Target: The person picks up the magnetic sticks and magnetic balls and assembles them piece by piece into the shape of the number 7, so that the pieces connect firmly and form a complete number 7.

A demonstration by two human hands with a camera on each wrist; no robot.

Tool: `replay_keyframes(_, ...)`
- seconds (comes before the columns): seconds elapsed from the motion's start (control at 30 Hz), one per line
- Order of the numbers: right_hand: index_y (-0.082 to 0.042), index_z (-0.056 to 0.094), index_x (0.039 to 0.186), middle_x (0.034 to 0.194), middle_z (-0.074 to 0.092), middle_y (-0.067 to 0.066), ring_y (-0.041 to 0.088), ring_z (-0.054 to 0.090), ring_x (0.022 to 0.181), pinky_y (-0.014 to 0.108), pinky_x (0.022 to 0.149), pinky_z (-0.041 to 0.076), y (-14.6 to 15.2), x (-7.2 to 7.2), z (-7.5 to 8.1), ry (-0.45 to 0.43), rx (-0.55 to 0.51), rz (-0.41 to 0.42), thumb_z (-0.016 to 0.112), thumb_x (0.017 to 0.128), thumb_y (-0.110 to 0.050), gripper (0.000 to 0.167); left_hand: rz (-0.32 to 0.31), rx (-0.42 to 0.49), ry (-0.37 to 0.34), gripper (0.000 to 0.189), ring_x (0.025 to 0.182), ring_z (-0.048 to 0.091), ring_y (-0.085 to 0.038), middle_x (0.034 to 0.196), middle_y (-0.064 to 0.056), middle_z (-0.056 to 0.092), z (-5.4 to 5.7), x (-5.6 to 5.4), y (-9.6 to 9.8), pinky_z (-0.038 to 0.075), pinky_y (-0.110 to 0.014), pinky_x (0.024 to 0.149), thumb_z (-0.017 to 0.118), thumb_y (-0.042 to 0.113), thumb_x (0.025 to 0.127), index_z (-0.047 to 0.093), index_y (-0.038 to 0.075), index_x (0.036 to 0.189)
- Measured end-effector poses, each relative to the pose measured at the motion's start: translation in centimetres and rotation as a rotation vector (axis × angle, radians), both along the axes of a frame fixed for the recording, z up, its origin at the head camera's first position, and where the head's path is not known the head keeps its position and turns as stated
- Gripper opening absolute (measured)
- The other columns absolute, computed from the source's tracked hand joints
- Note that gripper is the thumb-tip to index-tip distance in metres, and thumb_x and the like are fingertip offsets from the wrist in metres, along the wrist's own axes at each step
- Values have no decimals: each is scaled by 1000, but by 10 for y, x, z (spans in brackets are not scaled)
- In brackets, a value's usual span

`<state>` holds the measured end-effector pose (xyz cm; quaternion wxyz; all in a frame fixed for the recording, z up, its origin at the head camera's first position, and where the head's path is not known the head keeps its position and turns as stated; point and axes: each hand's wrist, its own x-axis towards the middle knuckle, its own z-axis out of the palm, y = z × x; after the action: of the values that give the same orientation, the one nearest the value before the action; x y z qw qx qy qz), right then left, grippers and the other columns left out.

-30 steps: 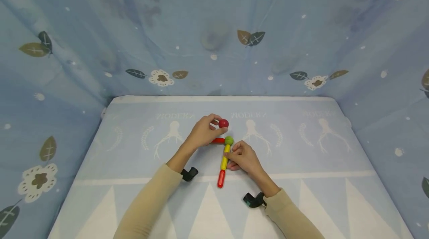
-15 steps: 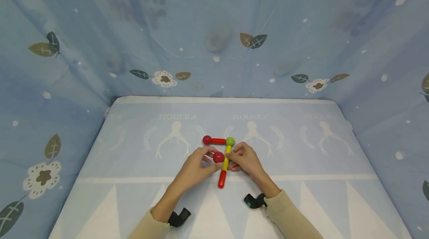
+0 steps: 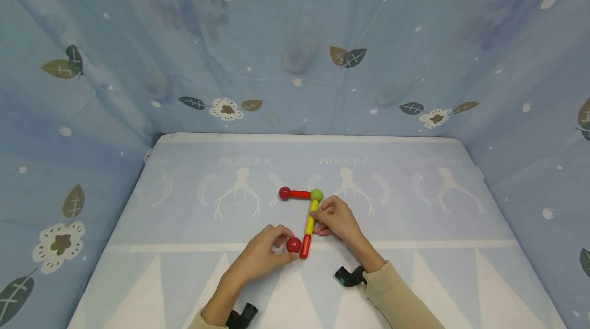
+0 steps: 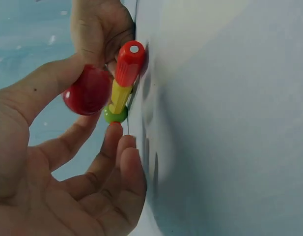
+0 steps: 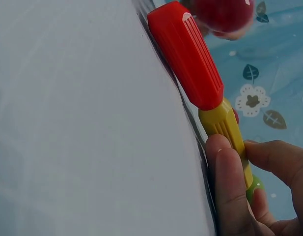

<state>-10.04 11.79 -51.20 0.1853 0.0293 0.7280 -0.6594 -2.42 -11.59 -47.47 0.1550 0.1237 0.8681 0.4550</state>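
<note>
My left hand (image 3: pixel 264 254) pinches a glossy red ball (image 3: pixel 293 245) between thumb and fingers. The ball is just left of the near red stick (image 3: pixel 306 247); whether they touch I cannot tell. In the left wrist view a pale round disc marks that stick's (image 4: pixel 129 64) free end. Joined to it end to end is a yellow stick (image 3: pixel 311 218), pinched by my right hand (image 3: pixel 338 218). At the yellow stick's far end sits a green ball (image 3: pixel 316 194). From there another red stick (image 3: pixel 300 194) runs left to a second red ball (image 3: pixel 285 193).
The pieces lie on a table (image 3: pixel 415 206) under a pale blue patterned cloth. Blue printed curtains (image 3: pixel 295 52) rise at the back and both sides. Black wrist devices (image 3: pixel 350 276) sit by each forearm.
Carrying the red ball, my left hand has come down from above the green ball to beside the near red stick. The second red ball has come into sight. My right hand stays put.
</note>
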Motion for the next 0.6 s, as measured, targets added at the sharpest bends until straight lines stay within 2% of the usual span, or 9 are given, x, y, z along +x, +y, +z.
replay_keyframes(0.13, 0, 48, 105, 79, 64, 17, 27, 69, 58, 35, 52, 57, 0, 0, 0, -8, -4, -1, 78, 88, -15, 38, -47, -63, -3, 33, 93, 55, -18, 96, 2, 57, -4, 4, 0, 46, -38, 77, 82, 35, 82, 67, 22, 108)
replay_keyframes(0.6, 1, 48, 105, 79, 63, 17, 28, 69, 57, 35, 52, 56, 0, -1, -3, 1, -10, -2, 78, 88, -16, 38, -99, -162, -8, 30, 93, 52, -17, 98, 4, 56, -2, 8, 3, 45, -38, 77, 86, 34, 76, 68, 25, 98)
